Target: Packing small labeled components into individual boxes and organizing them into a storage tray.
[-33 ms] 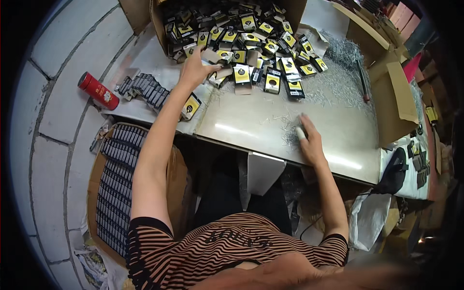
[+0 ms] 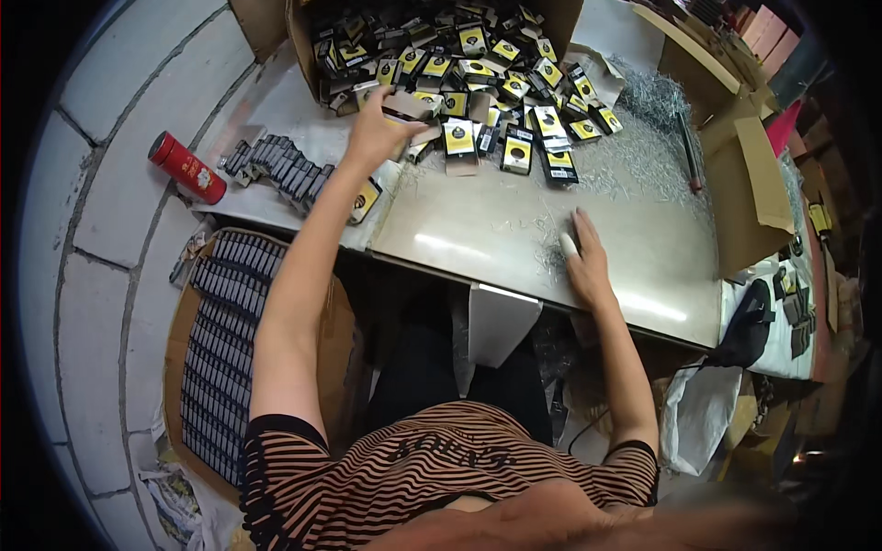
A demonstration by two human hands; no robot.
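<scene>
My left hand reaches to the near edge of a heap of small black, yellow and white cardboard boxes. Its thumb and fingers close around one small box, whose brown-grey side faces up. On the metal tabletop, my right hand rests with its fingers stretched out, a white covering on one digit. Beside those fingers lies a small pile of thin metal pins. Nothing shows in the right hand.
A large open carton spills the boxes. More pins heap at the back right, near a dark rod. At left are a red canister, a row of grey-black small packs and a carton of packed pieces.
My left hand has closed further around the small box and shifted it slightly to the right. My right hand has moved a little away from me, beside the pins.
</scene>
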